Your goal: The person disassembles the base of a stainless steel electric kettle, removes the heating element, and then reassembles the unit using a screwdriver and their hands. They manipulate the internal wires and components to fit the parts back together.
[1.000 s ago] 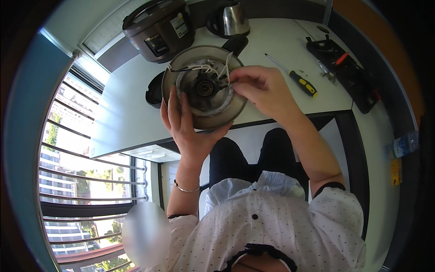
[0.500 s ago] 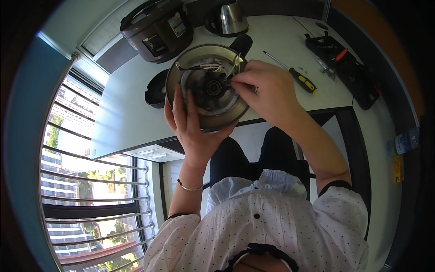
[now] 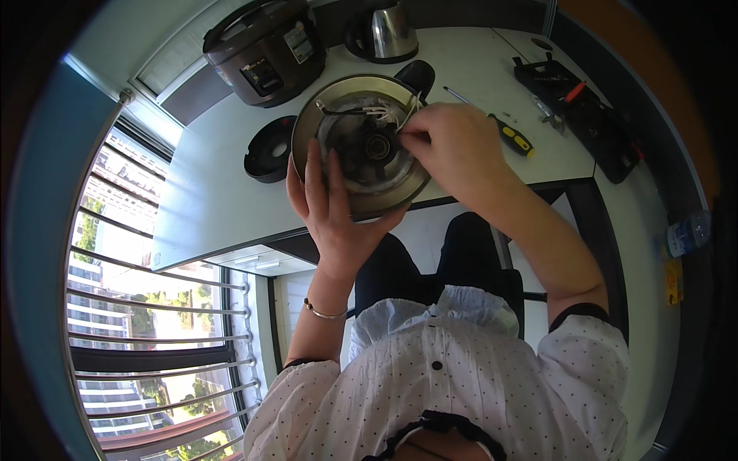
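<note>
An upturned electric kettle (image 3: pixel 361 201) is tilted toward me at the desk's near edge, its underside exposed. Inside the metal rim sit a round black connector (image 3: pixel 377 147) and several pale wires (image 3: pixel 382 114). My left hand (image 3: pixel 336 219) grips the kettle's near left side, fingers over the rim and thumb along the lower edge. My right hand (image 3: pixel 453 146) is closed in a pinch at the right of the connector, beside the wires. Its fingertips cover whatever they pinch. The kettle's black handle (image 3: pixel 417 77) points away, to the far right.
A black round base cover (image 3: pixel 269 150) lies left of the kettle. Behind stand a rice cooker (image 3: pixel 265 58) and another steel kettle (image 3: pixel 392 34). To the right are a screwdriver (image 3: pixel 513 136), small screws and a black tool case (image 3: pixel 576 115). A plastic bottle (image 3: pixel 686 234) is far right.
The kettle has shifted slightly right with my left hand, uncovering more of the black base cover. My right fingertips have moved a little up and right, still pinching beside the connector.
</note>
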{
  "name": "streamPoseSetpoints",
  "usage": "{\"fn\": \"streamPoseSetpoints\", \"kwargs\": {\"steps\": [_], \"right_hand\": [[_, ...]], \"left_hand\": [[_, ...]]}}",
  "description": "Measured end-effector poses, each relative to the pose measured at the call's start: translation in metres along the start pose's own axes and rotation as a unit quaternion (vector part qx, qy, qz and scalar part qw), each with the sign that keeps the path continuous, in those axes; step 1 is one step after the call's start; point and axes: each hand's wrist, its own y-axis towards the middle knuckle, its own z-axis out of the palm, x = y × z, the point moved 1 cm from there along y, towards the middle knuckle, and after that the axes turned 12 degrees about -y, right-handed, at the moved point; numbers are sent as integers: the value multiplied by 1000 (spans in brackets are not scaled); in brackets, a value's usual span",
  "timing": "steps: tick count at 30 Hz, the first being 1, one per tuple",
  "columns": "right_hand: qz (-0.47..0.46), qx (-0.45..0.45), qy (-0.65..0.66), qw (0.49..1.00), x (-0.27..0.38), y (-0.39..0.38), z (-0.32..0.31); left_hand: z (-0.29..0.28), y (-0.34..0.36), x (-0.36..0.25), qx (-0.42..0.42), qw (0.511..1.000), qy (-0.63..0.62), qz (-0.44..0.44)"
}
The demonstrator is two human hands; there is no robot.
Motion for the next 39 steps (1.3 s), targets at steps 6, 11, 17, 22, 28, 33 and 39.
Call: {"fn": "streamPoseSetpoints", "kwargs": {"steps": [6, 11, 17, 22, 28, 33, 39], "right_hand": [[-66, -38, -38, 996, -2, 3, 0], [-79, -50, -26, 995, 0, 4, 2], [-74, -59, 6, 996, 2, 2, 15], [-21, -65, 89, 994, 4, 1, 15], [4, -41, 183, 982, 0, -12, 14], [-8, -16, 183, 983, 0, -26, 15], [-44, -13, 160, 986, -16, -34, 27]], "left_hand": [[-1, 1, 0, -9, 1000, -4, 4], [-4, 1, 5, -9, 1000, -6, 1], [-2, 1, 8, -16, 1000, -10, 10], [-1, 2, 7, -21, 1000, -9, 6], [4, -4, 3, -45, 999, 0, -7], [7, -12, -1, -52, 998, -12, -23], [9, -17, 1, -20, 1000, -18, 3]]}}
